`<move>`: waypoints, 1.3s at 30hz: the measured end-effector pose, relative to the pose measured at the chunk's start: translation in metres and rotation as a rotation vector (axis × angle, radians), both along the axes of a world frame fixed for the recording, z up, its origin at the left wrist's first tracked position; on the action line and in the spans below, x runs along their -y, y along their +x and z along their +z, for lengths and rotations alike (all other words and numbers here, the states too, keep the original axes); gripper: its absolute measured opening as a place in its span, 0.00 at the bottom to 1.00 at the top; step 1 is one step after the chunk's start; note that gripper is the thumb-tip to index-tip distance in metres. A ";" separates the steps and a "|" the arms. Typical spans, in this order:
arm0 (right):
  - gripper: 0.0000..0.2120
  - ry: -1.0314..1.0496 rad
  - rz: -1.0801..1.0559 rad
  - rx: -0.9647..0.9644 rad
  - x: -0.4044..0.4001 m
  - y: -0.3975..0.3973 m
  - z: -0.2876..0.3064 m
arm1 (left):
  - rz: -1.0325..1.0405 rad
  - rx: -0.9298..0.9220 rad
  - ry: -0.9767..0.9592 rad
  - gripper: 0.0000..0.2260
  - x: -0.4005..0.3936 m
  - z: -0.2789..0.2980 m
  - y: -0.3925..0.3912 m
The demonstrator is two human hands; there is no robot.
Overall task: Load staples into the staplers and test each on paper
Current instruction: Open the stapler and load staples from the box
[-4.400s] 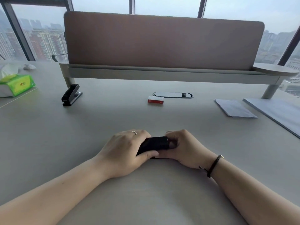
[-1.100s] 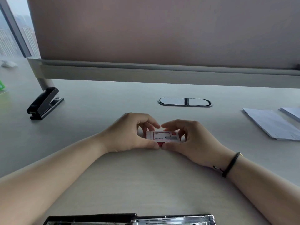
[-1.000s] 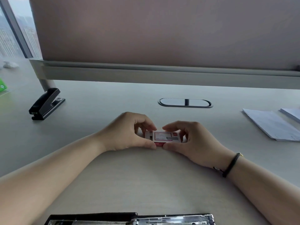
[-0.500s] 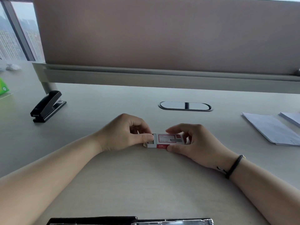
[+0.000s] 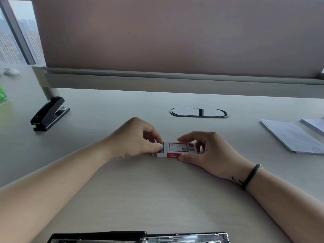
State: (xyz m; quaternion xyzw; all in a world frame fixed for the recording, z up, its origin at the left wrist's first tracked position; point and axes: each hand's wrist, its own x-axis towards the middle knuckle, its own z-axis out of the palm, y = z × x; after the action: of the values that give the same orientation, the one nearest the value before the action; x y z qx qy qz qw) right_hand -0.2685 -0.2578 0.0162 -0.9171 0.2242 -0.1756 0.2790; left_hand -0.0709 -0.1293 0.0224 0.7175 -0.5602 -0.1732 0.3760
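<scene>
Staple box (image 5: pixel 177 149) is lying on the table (image 5: pixel 157 195), mid-front; right hand (image 5: pixel 208 151) is pinching its sleeve steady while left hand (image 5: pixel 138 139) is pinching the inner tray outward. Opened stapler (image 5: pixel 140 238) is waiting nearest, ready for loading.

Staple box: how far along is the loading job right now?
Done: near stapler lies opened at the bottom edge. In hand: right hand grips the staple box while left hand pinches its inner tray out. Left: loading both, including far stapler, and testing on paper.
</scene>
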 end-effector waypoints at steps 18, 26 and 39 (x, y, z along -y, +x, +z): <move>0.19 0.000 -0.004 0.000 0.000 0.000 0.000 | 0.003 -0.386 -0.135 0.01 -0.006 0.000 0.008; 0.19 -0.003 -0.001 -0.002 0.001 0.000 -0.001 | -0.062 -0.327 -0.108 0.03 -0.008 0.000 0.004; 0.17 -0.027 0.033 0.007 -0.001 0.003 -0.006 | -0.098 -0.305 -0.164 0.03 -0.003 -0.004 -0.003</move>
State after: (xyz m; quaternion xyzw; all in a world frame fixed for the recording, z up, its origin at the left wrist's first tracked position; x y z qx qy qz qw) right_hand -0.2654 -0.2570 0.0104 -0.9238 0.2055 -0.1773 0.2702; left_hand -0.0742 -0.1266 0.0185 0.6215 -0.5433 -0.2518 0.5051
